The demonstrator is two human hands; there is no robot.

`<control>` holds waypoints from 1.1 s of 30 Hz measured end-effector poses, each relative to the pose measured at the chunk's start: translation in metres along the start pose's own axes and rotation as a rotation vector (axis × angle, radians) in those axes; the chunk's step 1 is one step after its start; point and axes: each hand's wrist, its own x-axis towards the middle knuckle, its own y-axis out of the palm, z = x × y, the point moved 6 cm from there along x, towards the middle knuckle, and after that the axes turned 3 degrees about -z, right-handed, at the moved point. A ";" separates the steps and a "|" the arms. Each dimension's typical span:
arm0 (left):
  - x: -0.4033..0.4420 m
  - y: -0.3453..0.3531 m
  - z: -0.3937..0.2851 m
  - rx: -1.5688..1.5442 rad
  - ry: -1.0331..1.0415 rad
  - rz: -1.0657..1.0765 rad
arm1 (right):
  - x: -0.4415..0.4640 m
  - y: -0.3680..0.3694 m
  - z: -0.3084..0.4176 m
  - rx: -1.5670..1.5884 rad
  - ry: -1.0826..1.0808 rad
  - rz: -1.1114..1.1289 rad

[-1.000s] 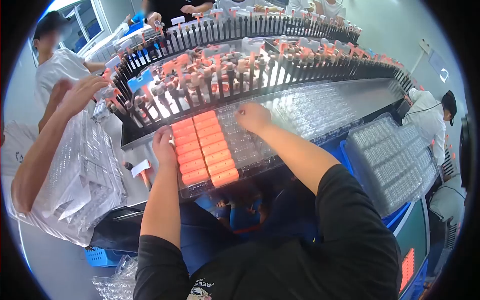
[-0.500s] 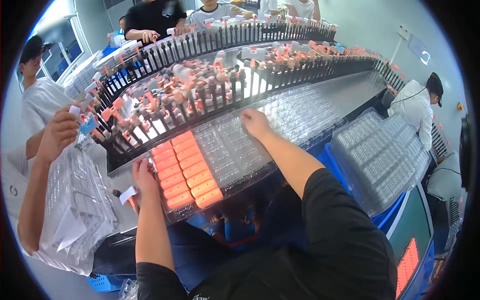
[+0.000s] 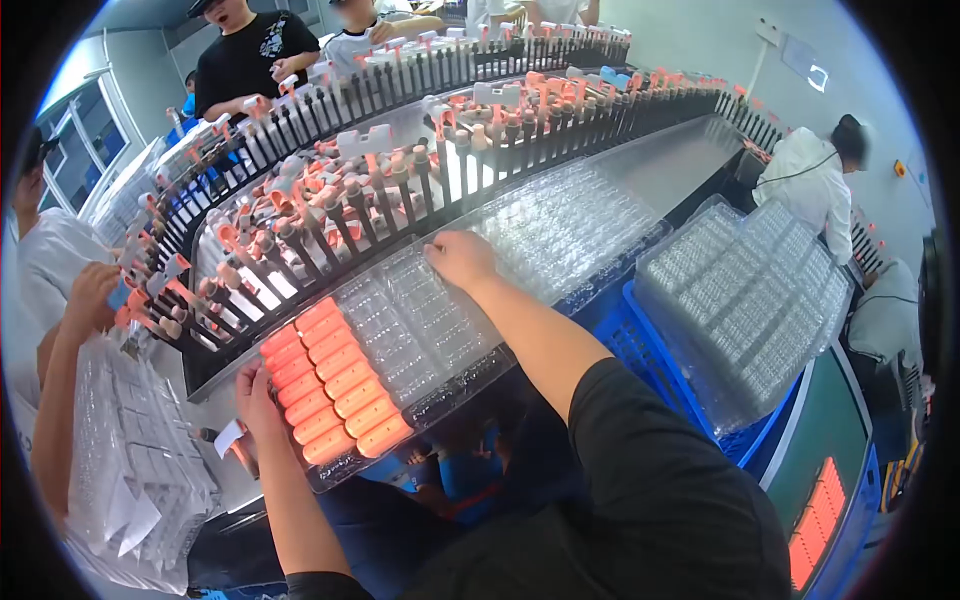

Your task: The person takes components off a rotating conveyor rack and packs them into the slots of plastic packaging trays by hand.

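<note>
Near side of the counter, left of the middle, is where the hands are busy, with a see-through plastic tray lying at a slant, near edge toward the person. Two columns of glowing orange pieces sit in its left part, lined up pretty snugly; to the right of them it's just bare molded plastic.

So the step looks like steadying or lining up the tray, if you ask me. Left hand is at the left rim beside the orange pieces, fingers bent in, but I can't tell if they're actually pinching the plastic. Right hand is over at the far edge with the fingers curled together, and again, can't say for sure whether they've got hold of the rim. Neither one is on an orange piece.

Imo, moving that tray calls for level, even support on both sides, since all the visible pieces are packed left and thin plastic could flex. Also watch the black pegs right behind the far edge. Off to the right there's a stack of similar trays over a blue crate, apart from both hands.
</note>
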 end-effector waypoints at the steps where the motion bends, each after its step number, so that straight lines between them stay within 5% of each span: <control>1: -0.003 -0.003 0.001 0.031 0.000 0.013 | 0.000 0.000 0.002 -0.010 0.002 0.002; 9: 0.001 -0.013 0.004 0.269 0.152 0.005 | 0.003 0.005 0.003 -0.080 0.008 0.054; 15: 0.001 -0.011 0.004 0.009 -0.020 0.120 | 0.003 0.009 0.005 -0.095 -0.069 -0.006; 23: 0.008 0.013 -0.014 -0.078 -0.095 0.020 | 0.001 0.010 0.010 -0.197 -0.088 0.039; 26: 0.022 0.031 -0.021 -0.026 -0.191 0.145 | -0.002 -0.002 0.021 -0.201 -0.056 0.116; 30: 0.067 0.036 -0.003 0.418 -0.035 0.284 | 0.000 0.004 0.019 -0.236 -0.091 0.100; 33: 0.063 0.029 0.000 0.266 0.057 0.246 | 0.003 0.010 0.015 -0.254 -0.033 0.159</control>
